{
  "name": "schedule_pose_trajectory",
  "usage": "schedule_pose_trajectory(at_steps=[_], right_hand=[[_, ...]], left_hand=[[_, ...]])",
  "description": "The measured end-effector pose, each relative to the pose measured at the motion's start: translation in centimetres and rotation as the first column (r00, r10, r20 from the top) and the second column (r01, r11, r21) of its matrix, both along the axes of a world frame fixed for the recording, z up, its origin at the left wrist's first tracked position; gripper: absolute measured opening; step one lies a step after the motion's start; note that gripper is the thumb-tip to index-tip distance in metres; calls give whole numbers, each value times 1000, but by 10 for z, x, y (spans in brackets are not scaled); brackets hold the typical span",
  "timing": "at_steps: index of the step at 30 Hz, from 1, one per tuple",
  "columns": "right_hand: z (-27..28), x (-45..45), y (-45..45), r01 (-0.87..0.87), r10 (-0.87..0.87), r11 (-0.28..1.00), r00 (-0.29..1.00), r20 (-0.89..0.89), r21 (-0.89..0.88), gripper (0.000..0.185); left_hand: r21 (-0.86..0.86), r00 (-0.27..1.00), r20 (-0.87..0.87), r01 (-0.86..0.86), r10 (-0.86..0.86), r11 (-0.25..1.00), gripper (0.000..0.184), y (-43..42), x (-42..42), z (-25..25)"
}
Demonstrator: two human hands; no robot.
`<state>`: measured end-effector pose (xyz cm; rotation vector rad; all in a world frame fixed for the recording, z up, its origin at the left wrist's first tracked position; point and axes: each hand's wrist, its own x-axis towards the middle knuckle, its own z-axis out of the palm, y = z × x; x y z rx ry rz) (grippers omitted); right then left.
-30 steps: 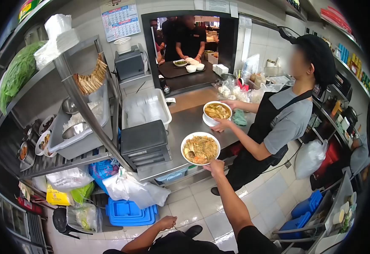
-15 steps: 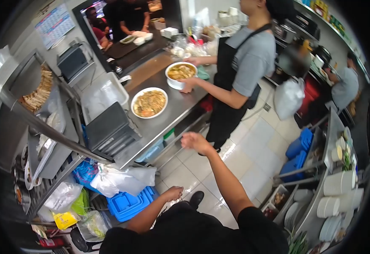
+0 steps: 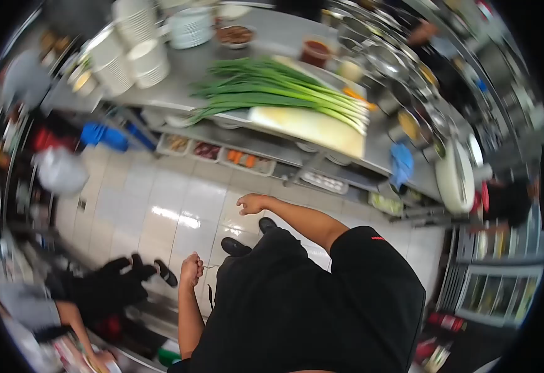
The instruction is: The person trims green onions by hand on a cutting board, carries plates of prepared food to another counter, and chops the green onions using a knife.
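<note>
My left hand [image 3: 191,269] is closed with its fingers curled, low over the tiled floor near my waist. A thin cord shows beside it; what the fist holds, if anything, is hidden. My right hand [image 3: 253,204] hangs loosely open above the floor, holding nothing, in front of the steel table [image 3: 178,93]. On that table, beyond my right hand and apart from it, lie long green spring onions [image 3: 284,93] across a white cutting board [image 3: 309,127].
Stacked white bowls [image 3: 147,62] and plates [image 3: 191,28] stand on the table's left part, pots and pans [image 3: 390,62] on its right. Vegetable trays [image 3: 247,160] sit on the shelf below. At lower left, a co-worker in a grey shirt [image 3: 29,304] stands at another counter.
My view has swung to the right, from the counter with the noodle dish and soup bowl to the table with spring onions. My right hand is lowered; my left stays closed.
</note>
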<state>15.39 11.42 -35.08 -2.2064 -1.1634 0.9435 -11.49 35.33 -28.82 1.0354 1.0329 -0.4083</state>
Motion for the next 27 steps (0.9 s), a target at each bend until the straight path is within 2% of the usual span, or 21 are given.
schedule_pose_trajectory(at_steps=[1,2,3,5,7,9,11,12,13,14,16,18,20,21,22,23,25,26,27], right_hand=[[7,4,-28,192,-198,980,965,-171,-55,40],[17,6,-58,363,-386,923,862,-329,-129,40],[26,3,-88,501,-543,837,701,-463,-221,40],[31,-10,-153,757,-711,637,504,-492,-146,30],[49,-21,-222,896,-817,434,348,-459,-93,26],[64,-15,-303,940,-881,272,329,-341,205,21],[119,4,-362,863,-975,88,177,-134,498,21],[160,14,-382,895,-996,-24,19,-90,446,25],[177,32,-409,882,-990,-85,-127,61,464,33],[186,48,-438,905,-882,43,-164,441,423,44],[186,74,-460,924,-822,-100,-286,493,368,59],[135,106,-484,986,-718,-11,-125,685,168,67],[149,105,-447,987,-842,30,-61,536,159,64],[138,104,-428,952,-789,175,-18,615,252,54],[112,114,-417,948,-773,233,44,633,219,44],[115,106,-396,925,-792,259,38,610,280,35],[143,73,-364,843,-897,297,85,434,449,25],[148,56,-361,866,-916,287,123,382,409,24],[155,46,-363,883,-930,280,152,336,377,24]], left_hand=[[20,995,16,101,-101,995,24,-2,23,0],[39,979,30,199,-200,979,24,-3,48,-3],[55,956,47,288,-291,956,24,-6,72,-5],[85,908,41,412,-416,907,24,-22,117,-6],[121,860,49,500,-508,858,25,-46,152,-5],[112,837,76,533,-542,838,23,-72,171,3],[108,813,115,560,-570,821,22,-92,182,3],[111,815,99,561,-571,820,23,-104,185,2],[119,818,107,554,-566,824,24,-118,189,0],[126,819,101,553,-565,824,24,-127,188,-3],[105,830,69,545,-553,832,25,-146,178,-3],[87,827,40,557,-561,826,26,-166,171,0],[65,817,18,574,-576,816,26,-184,168,-2],[55,806,15,590,-591,806,27,-190,165,-11],[39,790,13,612,-613,790,28,-196,162,-20],[-29,784,53,620,-619,784,28,-200,164,-30],[-31,764,10,646,-646,763,27,-218,170,-23],[-53,734,46,679,-678,732,30,-222,176,-22],[12,651,101,755,-752,655,34,-223,179,-26]])
